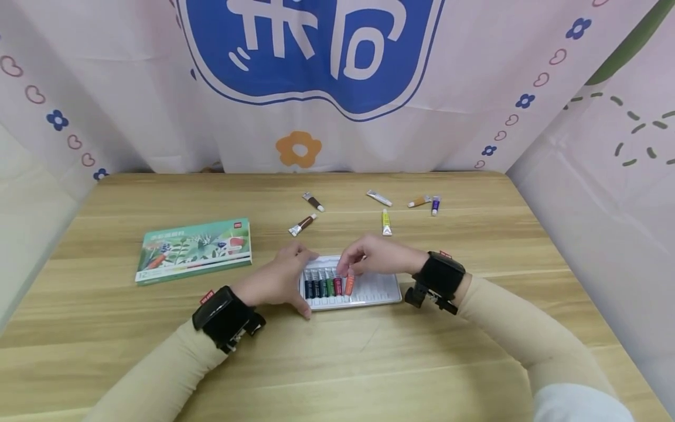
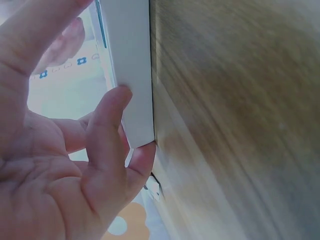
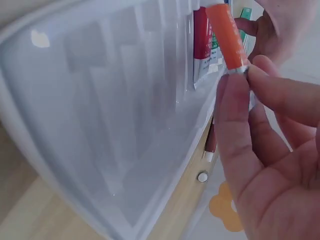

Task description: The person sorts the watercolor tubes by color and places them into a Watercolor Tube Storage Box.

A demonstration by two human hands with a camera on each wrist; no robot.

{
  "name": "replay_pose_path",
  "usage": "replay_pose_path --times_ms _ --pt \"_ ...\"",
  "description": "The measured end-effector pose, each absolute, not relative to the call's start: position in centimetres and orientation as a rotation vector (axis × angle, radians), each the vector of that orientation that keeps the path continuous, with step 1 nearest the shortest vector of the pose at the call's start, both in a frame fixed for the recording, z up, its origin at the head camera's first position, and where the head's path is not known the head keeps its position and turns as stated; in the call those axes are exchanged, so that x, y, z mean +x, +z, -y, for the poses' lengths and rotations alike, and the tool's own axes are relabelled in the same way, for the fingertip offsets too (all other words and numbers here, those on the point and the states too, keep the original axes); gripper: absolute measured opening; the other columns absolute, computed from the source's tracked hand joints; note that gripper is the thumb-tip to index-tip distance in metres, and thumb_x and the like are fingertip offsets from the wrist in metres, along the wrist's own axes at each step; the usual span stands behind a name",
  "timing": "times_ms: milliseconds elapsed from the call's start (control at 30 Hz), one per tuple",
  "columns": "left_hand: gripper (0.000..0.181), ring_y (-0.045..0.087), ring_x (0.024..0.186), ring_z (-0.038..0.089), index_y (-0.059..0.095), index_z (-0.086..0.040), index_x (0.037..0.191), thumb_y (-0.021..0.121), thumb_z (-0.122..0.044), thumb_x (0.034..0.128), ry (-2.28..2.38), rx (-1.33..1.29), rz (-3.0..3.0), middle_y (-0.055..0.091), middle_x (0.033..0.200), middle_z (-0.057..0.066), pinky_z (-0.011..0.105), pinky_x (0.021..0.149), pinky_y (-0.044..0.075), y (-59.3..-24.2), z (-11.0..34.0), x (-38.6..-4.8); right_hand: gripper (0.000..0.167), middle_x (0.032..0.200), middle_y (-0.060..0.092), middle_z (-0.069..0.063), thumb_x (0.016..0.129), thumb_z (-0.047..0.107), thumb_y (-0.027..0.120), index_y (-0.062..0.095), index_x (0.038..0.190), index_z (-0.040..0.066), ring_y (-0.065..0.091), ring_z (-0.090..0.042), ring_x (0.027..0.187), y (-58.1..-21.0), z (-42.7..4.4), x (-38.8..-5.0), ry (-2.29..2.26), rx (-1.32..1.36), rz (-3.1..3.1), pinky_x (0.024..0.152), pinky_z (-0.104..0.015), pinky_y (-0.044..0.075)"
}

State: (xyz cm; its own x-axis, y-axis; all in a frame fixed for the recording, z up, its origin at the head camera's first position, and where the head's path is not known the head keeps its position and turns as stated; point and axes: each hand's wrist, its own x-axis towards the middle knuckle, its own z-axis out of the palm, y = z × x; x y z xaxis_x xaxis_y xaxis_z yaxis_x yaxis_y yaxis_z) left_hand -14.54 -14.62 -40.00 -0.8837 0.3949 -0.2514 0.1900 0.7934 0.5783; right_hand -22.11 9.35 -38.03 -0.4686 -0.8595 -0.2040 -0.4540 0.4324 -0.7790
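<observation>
Already the white plastic tray (image 1: pixel 381 288) held five dark, green and red paint tubes (image 1: pixel 323 288), the left hand (image 1: pixel 280 275) gripping its end, the right hand (image 1: pixel 382 255) pinching an orange tube (image 1: pixel 350 284) beside them, while six loose multicoloured tubes (image 1: pixel 387 223) lay outside on the wooden surface (image 1: pixel 369 363).

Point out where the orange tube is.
In the head view, the orange tube is pinched in the right hand, over the middle of the tray, just right of the red tube.

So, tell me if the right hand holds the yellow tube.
No, the right hand pinches an orange tube over the white tray.
</observation>
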Motion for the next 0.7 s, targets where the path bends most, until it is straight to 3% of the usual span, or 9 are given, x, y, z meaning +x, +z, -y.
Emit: replay_pose_path --times_ms 267,700 --pt "0.113 0.042 0.127 0.037 0.047 0.002 0.148 0.102 -0.026 0.054 0.795 0.443 -2.603 0.041 0.141 0.022 0.054 0.108 0.044 -40.3 14.7 -14.6 0.023 0.107 0.072 -0.002 0.084 -0.001 0.08 0.077 0.105 0.006 0.066 -0.013 0.094 -38.9 -8.5 -21.1 -0.857 -1.072 -2.266 0.087 -0.025 0.056" --pt "0.115 0.042 0.129 0.04 0.046 0.004 0.148 0.103 -0.026 0.0527 0.787 0.448 -2.612 0.041 0.142 0.024 0.056 0.109 0.043 -40.1 14.7 -14.6 0.015 0.096 0.073 0.001 0.083 0.011 0.085 0.081 0.097 0.009 0.064 -0.009 0.086 -39.0 -8.6 -19.3 -0.703 -1.192 -2.465 0.078 -0.021 0.054"
